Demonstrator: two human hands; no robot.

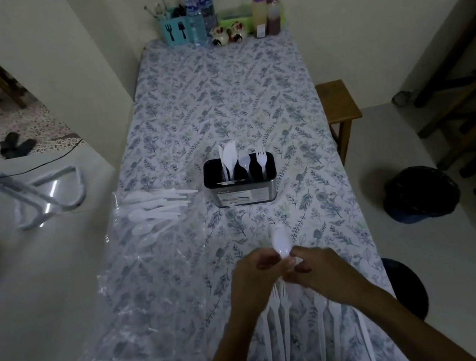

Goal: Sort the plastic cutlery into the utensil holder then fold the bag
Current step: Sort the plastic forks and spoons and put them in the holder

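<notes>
Sorting underway: both hands' fingers [300, 260] pinch spoon [281, 241]. Next: carry to holder [240, 181] beyond fingers, spoon slot.

Spoon [280, 242] handle hidden behind fingers [303, 259]; knives [336, 328] perhaps, blurred.

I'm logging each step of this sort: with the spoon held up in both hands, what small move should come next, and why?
Probably carry the spoon forward and drop it handle-down into the utensil holder, in the middle slot where another spoon already stands between knife and fork. Both the left hand and right hand pinch it.
</notes>
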